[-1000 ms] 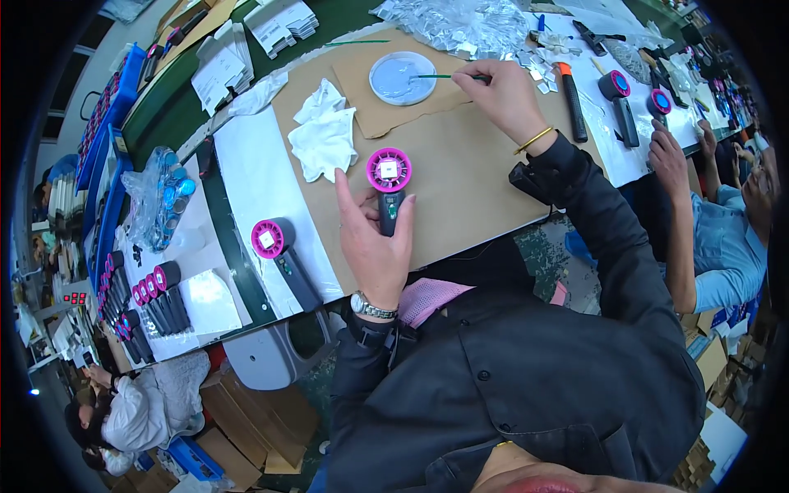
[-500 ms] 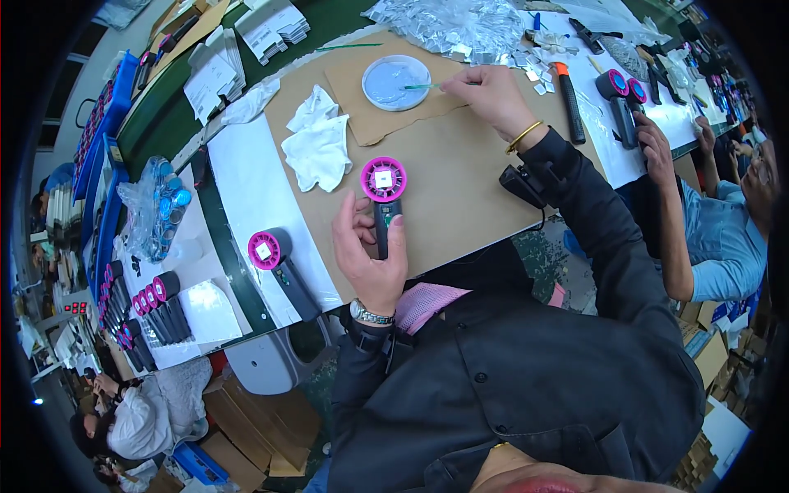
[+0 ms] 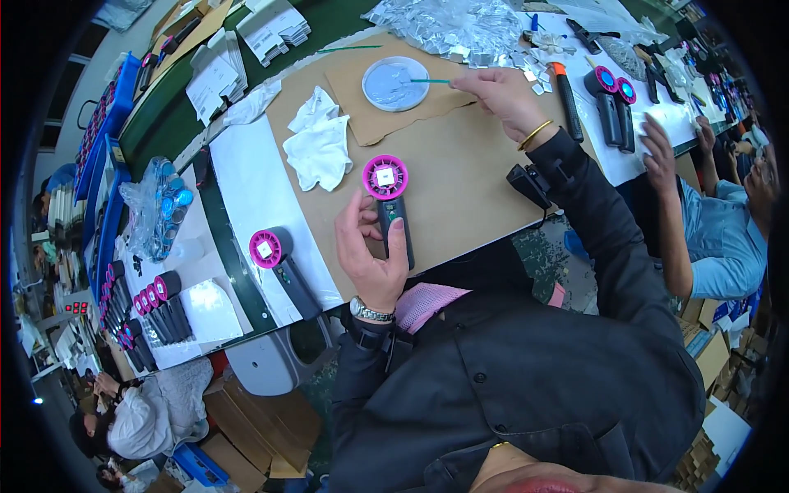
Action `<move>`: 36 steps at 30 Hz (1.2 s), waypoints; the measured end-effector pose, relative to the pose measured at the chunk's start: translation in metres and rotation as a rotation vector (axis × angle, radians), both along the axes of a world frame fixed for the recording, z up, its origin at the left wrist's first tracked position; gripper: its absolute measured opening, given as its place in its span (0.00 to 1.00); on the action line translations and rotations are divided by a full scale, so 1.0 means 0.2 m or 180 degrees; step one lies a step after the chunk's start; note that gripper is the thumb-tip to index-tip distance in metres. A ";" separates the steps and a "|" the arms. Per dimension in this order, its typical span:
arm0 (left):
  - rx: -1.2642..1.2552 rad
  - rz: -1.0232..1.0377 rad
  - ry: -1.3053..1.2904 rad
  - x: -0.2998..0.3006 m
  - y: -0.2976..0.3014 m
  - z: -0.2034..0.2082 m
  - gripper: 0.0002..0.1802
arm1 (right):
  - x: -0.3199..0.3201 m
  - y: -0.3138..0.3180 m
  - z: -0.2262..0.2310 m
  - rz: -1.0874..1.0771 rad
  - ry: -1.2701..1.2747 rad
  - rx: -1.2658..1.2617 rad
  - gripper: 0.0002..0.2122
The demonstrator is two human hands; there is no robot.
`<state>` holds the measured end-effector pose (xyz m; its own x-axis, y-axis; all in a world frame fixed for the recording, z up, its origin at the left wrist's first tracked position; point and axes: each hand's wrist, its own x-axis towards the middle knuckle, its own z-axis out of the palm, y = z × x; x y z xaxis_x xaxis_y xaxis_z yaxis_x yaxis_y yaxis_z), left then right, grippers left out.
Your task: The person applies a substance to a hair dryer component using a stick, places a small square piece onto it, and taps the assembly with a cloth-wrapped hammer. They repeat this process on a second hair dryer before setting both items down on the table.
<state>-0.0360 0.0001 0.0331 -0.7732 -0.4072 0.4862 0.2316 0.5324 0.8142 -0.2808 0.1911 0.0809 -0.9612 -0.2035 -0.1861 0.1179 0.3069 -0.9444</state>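
Note:
My left hand (image 3: 369, 253) is closed around the dark handle of a small handheld fan (image 3: 394, 223), thumb lying along it. The fan's round head has a pink rim and a white square at its centre. Farther off, my right hand (image 3: 498, 95) pinches a thin green stick (image 3: 431, 80) between thumb and fingers. The stick's far end touches the pale bluish paste inside a round white dish (image 3: 366, 93). Under the dish lies a torn piece of brown cardboard (image 3: 374, 127). A crumpled white cloth (image 3: 319, 148) rests left of the cardboard.
Another pink-rimmed fan (image 3: 288, 271) lies to the left, with several more fans (image 3: 164, 308) beyond. A hammer with an orange-tipped handle (image 3: 567, 103), small silvery squares (image 3: 538, 78) and clear plastic bags (image 3: 452, 25) sit at the far side. A co-worker's hand (image 3: 659, 154) is at right, near two fans (image 3: 615, 107).
My right hand has drawn slightly right and down with the green stick. The fan in my left hand has shifted a little. The co-worker's hand has come away from the two fans.

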 end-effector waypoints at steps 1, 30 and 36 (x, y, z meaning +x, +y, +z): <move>0.0001 0.0008 0.0000 0.00 0.00 0.00 0.35 | 0.00 0.01 0.01 0.0008 0.0000 0.0001 0.14; -0.0038 0.0137 0.0099 0.00 -0.01 -0.02 0.32 | 0.57 0.11 0.16 0.0799 -0.0299 -0.0876 0.09; -0.0057 0.0144 0.0148 0.00 -0.01 -0.03 0.32 | 0.63 0.09 0.10 0.1087 0.1469 0.0121 0.06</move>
<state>-0.0362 -0.0021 0.0274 -0.7306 -0.4322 0.5286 0.2444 0.5574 0.7935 -0.1547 0.2093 0.1012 -0.8255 -0.5181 0.2239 -0.4157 0.2898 -0.8621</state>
